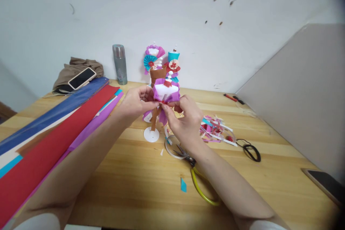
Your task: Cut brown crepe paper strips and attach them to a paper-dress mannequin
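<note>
In the middle of the head view stands a small white dress form (167,91) with a red neck band, wrapped in purple crepe paper (176,95). A narrow red strip (163,102) crosses its waist. My left hand (134,102) pinches at the waist from the left, thumb and fingers together. From the other side my right hand (185,115) pinches the same spot, its thumb near the left one. The exact bit of paper between the fingertips is partly hidden. Below them show a brown strip (154,119) and a round white base (151,134).
Behind stand other dressed forms (154,61) and a flask (120,64). Coloured paper sheets (61,143) lie left, beside a phone (82,78) on brown cloth (78,64). Rightward are scraps (215,129), yellow-handled scissors (201,187), a tape roll (172,152) and a black cord (252,152).
</note>
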`<action>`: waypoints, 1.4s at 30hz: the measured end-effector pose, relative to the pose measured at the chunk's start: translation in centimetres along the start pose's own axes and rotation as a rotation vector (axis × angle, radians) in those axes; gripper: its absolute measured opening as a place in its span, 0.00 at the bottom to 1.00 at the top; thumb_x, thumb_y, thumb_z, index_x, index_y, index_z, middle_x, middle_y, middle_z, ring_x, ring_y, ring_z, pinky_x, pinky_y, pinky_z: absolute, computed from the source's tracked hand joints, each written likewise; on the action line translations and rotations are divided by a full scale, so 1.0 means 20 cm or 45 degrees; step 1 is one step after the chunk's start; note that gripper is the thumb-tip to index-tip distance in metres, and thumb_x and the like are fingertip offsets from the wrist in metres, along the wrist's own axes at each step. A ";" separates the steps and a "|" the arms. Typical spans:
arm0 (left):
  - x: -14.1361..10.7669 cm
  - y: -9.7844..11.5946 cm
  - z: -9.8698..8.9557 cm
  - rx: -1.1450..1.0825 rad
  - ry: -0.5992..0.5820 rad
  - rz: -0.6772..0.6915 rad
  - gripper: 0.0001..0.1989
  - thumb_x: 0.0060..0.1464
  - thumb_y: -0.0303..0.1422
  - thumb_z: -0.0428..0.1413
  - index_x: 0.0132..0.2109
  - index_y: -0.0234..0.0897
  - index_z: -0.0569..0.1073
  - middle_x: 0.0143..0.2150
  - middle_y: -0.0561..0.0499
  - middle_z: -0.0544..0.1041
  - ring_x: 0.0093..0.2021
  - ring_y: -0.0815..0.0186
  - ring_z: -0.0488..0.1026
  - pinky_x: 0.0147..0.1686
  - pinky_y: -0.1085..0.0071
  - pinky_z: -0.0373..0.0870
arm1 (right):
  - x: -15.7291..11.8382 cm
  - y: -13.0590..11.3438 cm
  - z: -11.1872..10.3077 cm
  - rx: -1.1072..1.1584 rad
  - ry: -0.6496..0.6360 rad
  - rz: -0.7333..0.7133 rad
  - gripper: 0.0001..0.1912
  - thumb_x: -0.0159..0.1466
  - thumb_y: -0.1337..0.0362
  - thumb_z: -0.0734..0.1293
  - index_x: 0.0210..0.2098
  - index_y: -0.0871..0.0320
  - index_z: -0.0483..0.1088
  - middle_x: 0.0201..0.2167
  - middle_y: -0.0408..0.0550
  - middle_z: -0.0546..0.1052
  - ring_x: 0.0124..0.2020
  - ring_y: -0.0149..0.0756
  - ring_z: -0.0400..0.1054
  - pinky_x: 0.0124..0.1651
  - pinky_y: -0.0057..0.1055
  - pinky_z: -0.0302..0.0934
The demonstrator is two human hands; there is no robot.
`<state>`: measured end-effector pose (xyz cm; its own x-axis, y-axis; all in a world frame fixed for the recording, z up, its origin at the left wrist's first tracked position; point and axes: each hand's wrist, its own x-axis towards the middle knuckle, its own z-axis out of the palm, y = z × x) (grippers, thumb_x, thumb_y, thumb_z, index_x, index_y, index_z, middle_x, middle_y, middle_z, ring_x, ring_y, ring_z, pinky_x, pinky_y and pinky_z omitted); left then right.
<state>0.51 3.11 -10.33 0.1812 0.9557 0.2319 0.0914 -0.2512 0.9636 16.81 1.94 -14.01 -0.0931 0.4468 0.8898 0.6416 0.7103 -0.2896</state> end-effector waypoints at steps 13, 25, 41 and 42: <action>0.00 0.00 -0.01 0.009 0.003 -0.018 0.16 0.36 0.33 0.65 0.36 0.31 0.76 0.32 0.49 0.78 0.33 0.64 0.74 0.36 0.67 0.70 | 0.01 0.03 0.00 0.475 -0.147 0.597 0.10 0.56 0.61 0.68 0.26 0.56 0.63 0.19 0.35 0.59 0.21 0.27 0.54 0.26 0.28 0.51; 0.01 -0.02 -0.01 0.007 -0.014 0.008 0.16 0.38 0.32 0.66 0.37 0.32 0.76 0.32 0.49 0.78 0.35 0.63 0.74 0.39 0.66 0.69 | -0.01 -0.02 -0.01 0.365 -0.049 0.471 0.06 0.57 0.65 0.67 0.24 0.57 0.69 0.18 0.38 0.64 0.21 0.28 0.58 0.27 0.28 0.54; 0.01 -0.03 -0.01 0.000 -0.057 -0.017 0.16 0.37 0.32 0.67 0.36 0.32 0.76 0.31 0.50 0.78 0.33 0.65 0.74 0.37 0.68 0.70 | -0.02 -0.05 0.02 0.255 -0.025 0.310 0.08 0.56 0.69 0.64 0.21 0.56 0.66 0.15 0.36 0.60 0.18 0.26 0.55 0.24 0.27 0.53; 0.01 -0.03 -0.02 0.001 -0.071 -0.009 0.16 0.37 0.32 0.67 0.37 0.32 0.76 0.31 0.50 0.78 0.34 0.65 0.74 0.37 0.68 0.70 | -0.02 -0.05 0.02 0.311 -0.036 0.391 0.07 0.56 0.68 0.64 0.21 0.57 0.66 0.15 0.35 0.59 0.18 0.26 0.55 0.24 0.26 0.53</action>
<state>0.20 3.60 -10.86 0.2350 0.9474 0.2174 0.0939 -0.2447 0.9650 15.91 1.30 -14.22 0.0518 0.6713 0.7394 0.4431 0.6481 -0.6194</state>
